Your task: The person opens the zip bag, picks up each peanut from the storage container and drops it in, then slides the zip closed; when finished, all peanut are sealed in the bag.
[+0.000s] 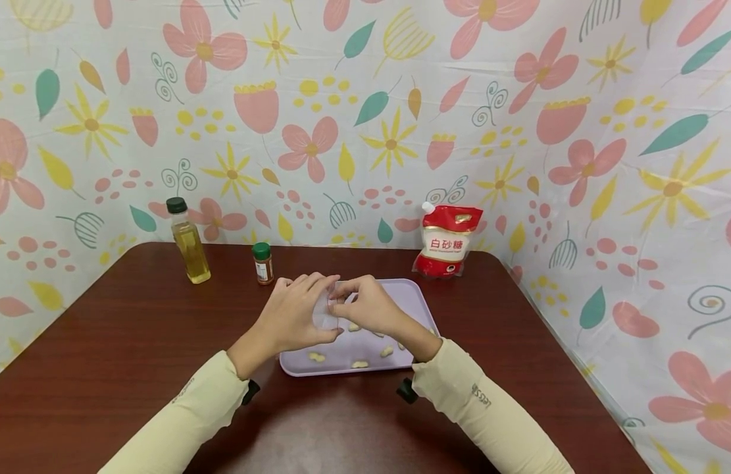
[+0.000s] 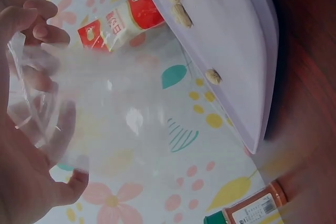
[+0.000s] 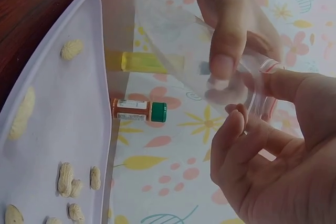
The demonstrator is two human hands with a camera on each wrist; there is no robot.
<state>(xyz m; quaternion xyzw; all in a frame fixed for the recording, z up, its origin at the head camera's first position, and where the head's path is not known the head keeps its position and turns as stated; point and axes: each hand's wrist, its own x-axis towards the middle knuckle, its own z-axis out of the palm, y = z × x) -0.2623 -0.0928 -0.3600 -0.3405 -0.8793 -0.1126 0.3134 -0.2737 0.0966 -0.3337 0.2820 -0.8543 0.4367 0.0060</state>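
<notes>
A clear zip bag (image 1: pixel 325 315) with a red line along its mouth is held up above the lilac tray (image 1: pixel 341 366). My left hand (image 1: pixel 295 315) grips one side of the bag, its thumb against the plastic in the right wrist view. At the bag's mouth, my right hand (image 1: pixel 370 307) pinches the edge between thumb and fingers. The bag's body (image 2: pixel 121 108) hangs thin and see-through in the left wrist view, with no contents visible. Several unshelled peanuts (image 3: pixel 65 179) lie scattered on the tray, some hidden behind my hands in the head view.
Behind the tray at the left stand an oil bottle (image 1: pixel 191 247) and a green-capped spice jar (image 1: pixel 263 264). A red and white sugar pouch (image 1: pixel 445 242) stands at the back right. A flowered curtain (image 1: pixel 365 118) borders the dark wooden table (image 1: pixel 134 342).
</notes>
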